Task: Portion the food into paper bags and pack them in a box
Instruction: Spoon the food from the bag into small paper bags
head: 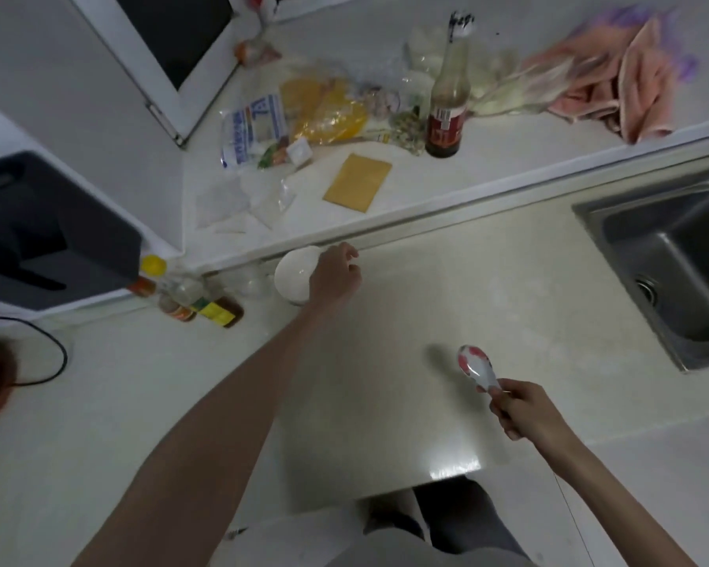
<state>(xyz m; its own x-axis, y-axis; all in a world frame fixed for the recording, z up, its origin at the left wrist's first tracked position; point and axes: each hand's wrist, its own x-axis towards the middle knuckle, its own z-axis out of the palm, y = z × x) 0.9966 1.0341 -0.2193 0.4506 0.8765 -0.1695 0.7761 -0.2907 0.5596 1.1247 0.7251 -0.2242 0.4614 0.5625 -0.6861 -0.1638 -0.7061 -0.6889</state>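
White bowl (pixel 293 277) sits on the pale counter (pixel 406 304) at the foot of the raised ledge (pixel 488 157); the left hand (pixel 336 276) lies over its right rim, fingers loosely curled, grip unclear; nearer than the bowl and to its right, the right hand (pixel 524 411) grips a red-and-white spoon (pixel 475 368); beyond the bowl, up on the ledge, a flat brown paper bag (pixel 357 182) lies beside plastic food packets (pixel 299 116)

Spoon (pixel 476 368) in right hand (pixel 526 411)
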